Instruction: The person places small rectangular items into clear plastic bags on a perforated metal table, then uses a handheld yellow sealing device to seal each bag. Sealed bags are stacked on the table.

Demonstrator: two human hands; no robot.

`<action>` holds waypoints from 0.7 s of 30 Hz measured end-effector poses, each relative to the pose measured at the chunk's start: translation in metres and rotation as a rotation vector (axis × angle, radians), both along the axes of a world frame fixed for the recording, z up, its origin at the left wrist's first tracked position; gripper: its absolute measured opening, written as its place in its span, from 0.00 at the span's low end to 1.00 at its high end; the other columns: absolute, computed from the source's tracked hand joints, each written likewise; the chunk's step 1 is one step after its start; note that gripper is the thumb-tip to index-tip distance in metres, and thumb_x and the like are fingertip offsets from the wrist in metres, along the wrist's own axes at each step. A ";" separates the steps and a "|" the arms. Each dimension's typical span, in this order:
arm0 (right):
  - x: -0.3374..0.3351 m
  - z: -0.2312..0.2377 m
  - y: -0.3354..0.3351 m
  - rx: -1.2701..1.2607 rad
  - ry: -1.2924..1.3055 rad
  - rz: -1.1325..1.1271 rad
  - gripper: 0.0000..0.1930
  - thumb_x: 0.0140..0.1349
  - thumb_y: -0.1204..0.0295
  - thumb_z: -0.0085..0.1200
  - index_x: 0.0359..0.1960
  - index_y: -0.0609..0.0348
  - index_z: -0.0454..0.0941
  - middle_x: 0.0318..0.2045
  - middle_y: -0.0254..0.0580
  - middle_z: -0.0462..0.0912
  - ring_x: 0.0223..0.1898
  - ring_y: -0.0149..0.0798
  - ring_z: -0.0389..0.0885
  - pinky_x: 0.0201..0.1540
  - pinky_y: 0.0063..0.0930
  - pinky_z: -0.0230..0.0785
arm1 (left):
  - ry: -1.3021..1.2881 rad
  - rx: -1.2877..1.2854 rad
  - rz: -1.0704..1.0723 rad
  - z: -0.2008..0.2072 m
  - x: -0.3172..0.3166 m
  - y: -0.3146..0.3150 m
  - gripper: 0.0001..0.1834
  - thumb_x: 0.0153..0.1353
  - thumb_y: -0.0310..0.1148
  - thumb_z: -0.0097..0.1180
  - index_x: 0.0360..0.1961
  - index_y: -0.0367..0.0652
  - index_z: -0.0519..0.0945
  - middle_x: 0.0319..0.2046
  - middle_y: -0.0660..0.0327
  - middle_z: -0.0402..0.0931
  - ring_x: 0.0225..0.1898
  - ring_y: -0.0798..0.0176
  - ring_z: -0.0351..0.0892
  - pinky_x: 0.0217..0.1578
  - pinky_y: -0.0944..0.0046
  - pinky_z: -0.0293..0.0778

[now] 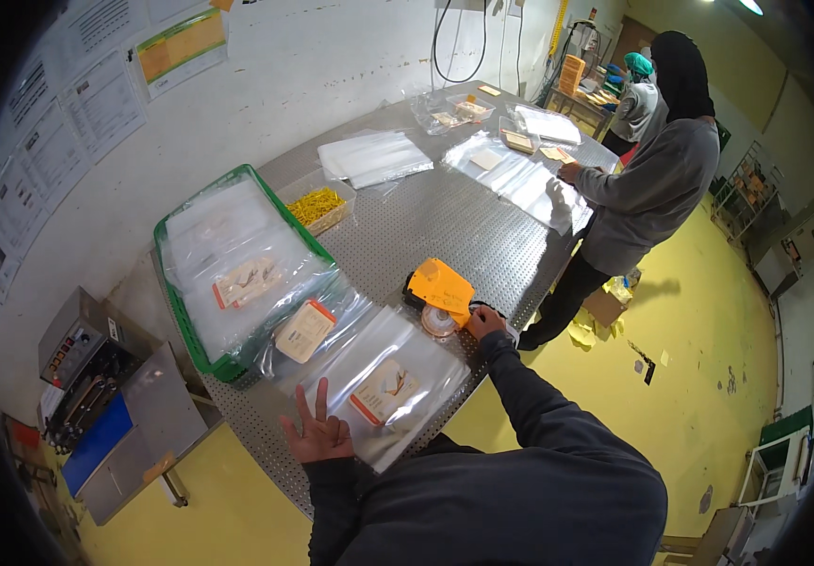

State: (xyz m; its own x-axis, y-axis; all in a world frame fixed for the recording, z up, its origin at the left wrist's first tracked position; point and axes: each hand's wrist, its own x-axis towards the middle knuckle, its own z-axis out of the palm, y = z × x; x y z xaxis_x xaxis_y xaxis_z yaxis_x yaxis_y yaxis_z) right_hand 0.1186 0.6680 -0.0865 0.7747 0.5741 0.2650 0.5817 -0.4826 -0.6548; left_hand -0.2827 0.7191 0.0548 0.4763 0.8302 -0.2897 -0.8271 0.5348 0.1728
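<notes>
My left hand [317,429] hovers at the near left edge of a stack of clear plastic bags [407,354], with two fingers stretched up and the others partly curled; it holds nothing. Under the clear film of that stack lies a printed card [385,391] with an orange edge. My right hand [485,323] is at the near end of a tape dispenser [439,323] holding a pale roll, its fingers drawn together. What they pinch is too small to tell. A yellow-orange piece with handwriting [442,286] rests on top of the dispenser.
A green crate [164,269] of bagged sheets stands left, with another printed card [304,330] beside it. Behind is a clear tub of yellow pieces [316,205] near more bags [374,158]. A co-worker [657,160] stands along the right side of the perforated metal table [383,241].
</notes>
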 end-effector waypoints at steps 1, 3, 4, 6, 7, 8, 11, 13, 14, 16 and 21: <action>0.003 -0.003 -0.001 -0.010 -0.066 -0.001 0.11 0.53 0.62 0.50 0.28 0.56 0.76 0.28 0.45 0.80 0.35 0.50 0.78 0.39 0.40 0.68 | -0.022 0.079 -0.045 -0.004 -0.001 0.003 0.34 0.61 0.64 0.33 0.65 0.63 0.59 0.66 0.53 0.55 0.12 0.70 0.54 0.14 0.70 0.52; 0.009 -0.008 0.000 -0.001 -0.056 -0.005 0.11 0.53 0.62 0.50 0.28 0.56 0.75 0.27 0.44 0.80 0.34 0.49 0.78 0.39 0.39 0.68 | -0.067 0.234 -0.137 -0.010 -0.002 0.009 0.34 0.61 0.64 0.34 0.65 0.62 0.59 0.67 0.53 0.52 0.19 0.68 0.69 0.15 0.70 0.53; 0.011 -0.011 -0.001 0.002 -0.051 -0.007 0.11 0.53 0.62 0.50 0.27 0.56 0.75 0.27 0.44 0.80 0.33 0.49 0.78 0.38 0.39 0.68 | -0.061 0.157 -0.089 -0.009 0.001 0.008 0.34 0.61 0.64 0.34 0.65 0.61 0.59 0.67 0.54 0.52 0.29 0.65 0.70 0.15 0.70 0.54; 0.002 -0.002 0.001 -0.009 0.115 0.027 0.12 0.49 0.59 0.53 0.28 0.53 0.76 0.32 0.47 0.79 0.38 0.52 0.76 0.43 0.43 0.65 | -0.031 -0.002 0.024 0.012 0.008 0.007 0.35 0.61 0.63 0.35 0.65 0.60 0.59 0.68 0.54 0.50 0.51 0.58 0.73 0.15 0.70 0.56; -0.003 0.002 0.003 -0.015 0.199 0.044 0.13 0.47 0.57 0.54 0.28 0.52 0.76 0.34 0.49 0.79 0.41 0.54 0.75 0.46 0.44 0.64 | -0.056 -0.017 0.038 0.008 0.005 0.007 0.35 0.61 0.63 0.36 0.65 0.59 0.59 0.68 0.54 0.50 0.57 0.57 0.65 0.15 0.70 0.56; -0.002 0.004 0.003 -0.027 0.215 0.042 0.13 0.46 0.57 0.55 0.27 0.51 0.76 0.33 0.48 0.79 0.41 0.53 0.75 0.46 0.43 0.64 | -0.089 -0.030 0.045 0.003 0.005 0.010 0.35 0.61 0.63 0.36 0.65 0.59 0.59 0.68 0.54 0.49 0.62 0.55 0.58 0.15 0.70 0.55; 0.001 -0.005 0.001 0.037 -0.065 0.014 0.10 0.51 0.64 0.51 0.27 0.57 0.75 0.25 0.45 0.79 0.32 0.47 0.79 0.38 0.37 0.68 | -0.277 0.129 -0.043 -0.025 0.002 0.020 0.35 0.61 0.62 0.38 0.65 0.58 0.60 0.68 0.53 0.48 0.68 0.54 0.50 0.24 0.65 0.64; 0.006 -0.012 0.001 0.044 -0.046 -0.013 0.10 0.50 0.63 0.53 0.26 0.57 0.74 0.23 0.43 0.78 0.31 0.46 0.79 0.37 0.35 0.68 | -0.281 0.172 -0.041 -0.016 0.007 0.020 0.34 0.61 0.62 0.39 0.64 0.58 0.61 0.68 0.52 0.47 0.68 0.55 0.49 0.38 0.59 0.66; 0.010 -0.015 0.000 0.048 -0.036 -0.028 0.10 0.49 0.63 0.54 0.25 0.56 0.74 0.22 0.41 0.78 0.30 0.45 0.79 0.37 0.35 0.68 | -0.211 0.134 0.006 -0.012 0.013 0.019 0.34 0.61 0.61 0.39 0.64 0.58 0.61 0.68 0.51 0.47 0.69 0.55 0.48 0.47 0.55 0.63; 0.011 -0.014 -0.001 0.023 0.042 0.056 0.10 0.47 0.64 0.57 0.27 0.55 0.73 0.23 0.39 0.78 0.30 0.41 0.79 0.37 0.33 0.69 | -0.160 0.128 0.051 -0.010 0.013 0.018 0.33 0.61 0.61 0.40 0.64 0.58 0.61 0.68 0.51 0.47 0.69 0.54 0.45 0.60 0.51 0.51; 0.019 -0.012 -0.008 0.071 0.136 0.184 0.16 0.41 0.70 0.63 0.33 0.56 0.72 0.30 0.39 0.79 0.35 0.38 0.79 0.43 0.29 0.70 | -0.132 0.179 0.040 -0.020 0.014 0.018 0.32 0.62 0.57 0.42 0.63 0.54 0.62 0.66 0.50 0.52 0.69 0.53 0.47 0.65 0.47 0.43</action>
State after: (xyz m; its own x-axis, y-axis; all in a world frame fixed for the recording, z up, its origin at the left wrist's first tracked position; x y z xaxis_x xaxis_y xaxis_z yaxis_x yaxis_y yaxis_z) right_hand 0.1377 0.6599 -0.0987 0.6903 0.6922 0.2106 0.5598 -0.3265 -0.7616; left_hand -0.2685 0.7376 0.0347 0.4657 0.8819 -0.0732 -0.8689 0.4714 0.1511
